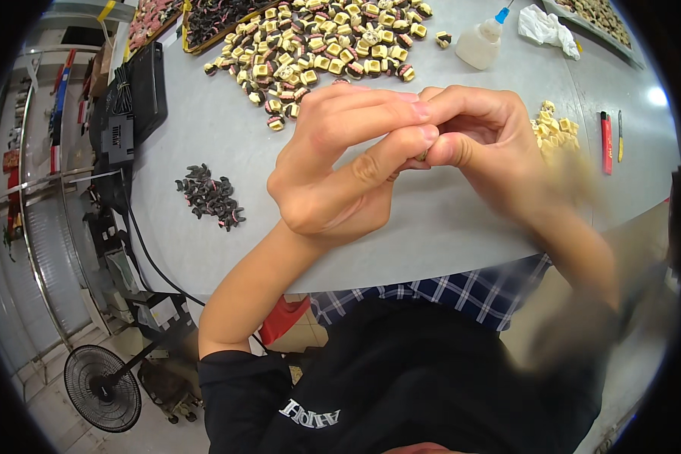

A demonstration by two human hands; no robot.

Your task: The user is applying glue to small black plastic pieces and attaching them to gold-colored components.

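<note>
Above the grey table, my left hand (337,163) and my right hand (488,136) meet at the fingertips. Both are closed in a pinch around a tiny dark piece (422,156), almost wholly covered by the fingers; its kind cannot be made out. Beyond my hands spreads a large heap of small cream, black and pink pieces (333,53). A little pile of black pieces (208,197) lies left of my left forearm. Some plain cream pieces (554,130) lie just right of my right hand.
At the back right stand a squeeze bottle with a blue tip (480,45) and a crumpled white tissue (546,30). A red pen (606,144) and a thin tool (620,136) lie far right. Filled trays (219,23) line the back. Black equipment (147,87) with cables borders the left edge.
</note>
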